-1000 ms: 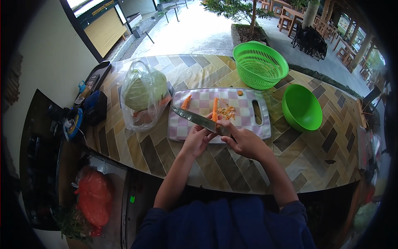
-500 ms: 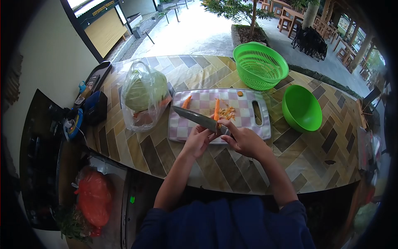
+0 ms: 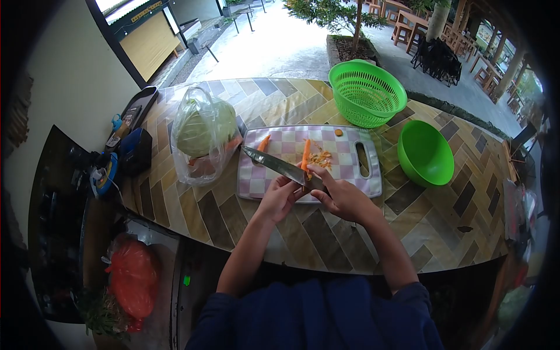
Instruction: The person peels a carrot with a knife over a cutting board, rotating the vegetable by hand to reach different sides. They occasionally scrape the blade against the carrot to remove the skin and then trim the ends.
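Note:
My right hand (image 3: 338,195) is wrapped round the handle end of a large knife (image 3: 274,163), whose blade points up and to the left over the cutting board (image 3: 251,184). Close beside it, my left hand (image 3: 279,198) has its fingers pinched under the blade near the handle; what they hold is hidden. A peeled carrot (image 3: 305,153) lies on the board just beyond the knife, with orange peelings (image 3: 321,158) to its right. Another carrot piece (image 3: 264,143) rests at the board's upper left, and a small round piece (image 3: 338,133) near its top edge.
Left of the board stands a clear plastic bag (image 3: 204,134) with a cabbage and carrots. A green basket (image 3: 367,93) and a green bowl (image 3: 425,153) are at the right. A tray (image 3: 140,108) and dark box (image 3: 135,151) sit far left; a red bag (image 3: 133,271) is below.
The knife blade has tilted slightly and now catches more light. Both hands keep nearly the same place.

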A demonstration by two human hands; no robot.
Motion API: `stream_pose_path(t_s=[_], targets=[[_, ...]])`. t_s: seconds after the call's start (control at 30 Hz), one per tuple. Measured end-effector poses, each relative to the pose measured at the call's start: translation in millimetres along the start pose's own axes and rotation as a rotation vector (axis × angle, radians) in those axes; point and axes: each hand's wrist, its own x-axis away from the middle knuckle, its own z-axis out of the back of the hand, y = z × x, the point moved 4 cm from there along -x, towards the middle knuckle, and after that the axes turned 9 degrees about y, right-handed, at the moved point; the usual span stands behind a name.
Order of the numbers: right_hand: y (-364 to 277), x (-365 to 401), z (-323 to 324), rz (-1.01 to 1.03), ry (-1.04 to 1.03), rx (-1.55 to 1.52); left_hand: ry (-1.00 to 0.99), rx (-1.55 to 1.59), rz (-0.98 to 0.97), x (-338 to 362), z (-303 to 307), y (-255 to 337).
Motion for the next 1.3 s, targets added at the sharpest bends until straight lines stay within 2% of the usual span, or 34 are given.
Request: stream_pose_path(t_s=[0.1,0.53,0.73,1.13,1.2,1.3], targets=[[-1,0,2,-0.025,-0.012,0.045,-0.079,-0.007,-0.013,-2,4,-2],[-1,-2,2,0.031,0.05,0.148,-0.015,-0.04,-0.019,0,1,-2],[-1,-2,0,0.058,0.123,0.053,0.002,-0.053,-0.046,-1,0,-2],[4,-5,3,0.018,0.085,0.087,-0.058,-0.136,-0.051,1,-7,-2],[5,-4,3,0.006,0.065,-0.003,-0.085,-0.128,-0.042,0,-6,-2],[6,-2,2,0.015,0.042,-0.096,0.034,-0.138,-0.055,4,-12,1]])
